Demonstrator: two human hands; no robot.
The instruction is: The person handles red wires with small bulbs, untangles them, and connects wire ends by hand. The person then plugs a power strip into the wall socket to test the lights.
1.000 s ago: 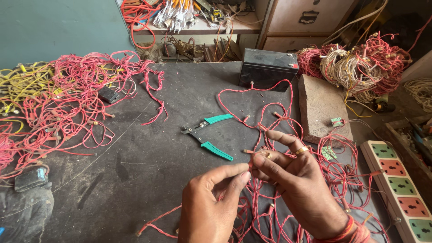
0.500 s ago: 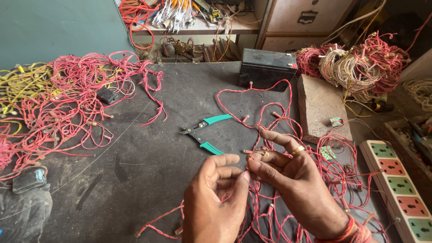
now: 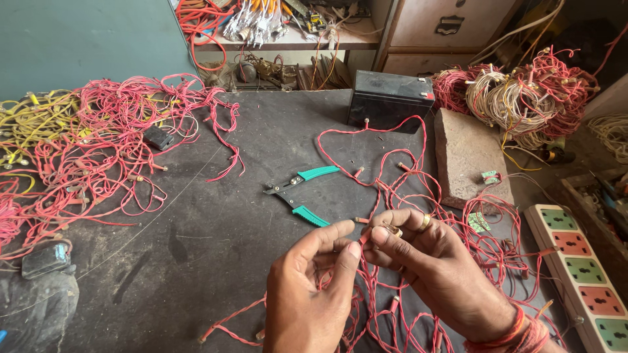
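My left hand point(image 3: 311, 287) and my right hand point(image 3: 428, 265) meet at the fingertips near the bottom middle of the dark work surface point(image 3: 216, 261). Both pinch a thin red twisted wire point(image 3: 364, 238) of the light string whose tangle point(image 3: 418, 196) spreads under and beyond my hands. My right hand wears rings and red wrist bands. Small green-handled cutters point(image 3: 302, 193) lie open just beyond my left hand, untouched.
A big heap of red and yellow wire strings point(image 3: 85, 144) covers the left side. A black battery point(image 3: 390, 99) stands at the back, a brick point(image 3: 468, 157) to its right, wire coils point(image 3: 523, 91) behind. A white power strip point(image 3: 582, 274) lies at the right edge.
My right hand's fingers have curled in from a spread pose. Both hands have drawn closer together on the red wire.
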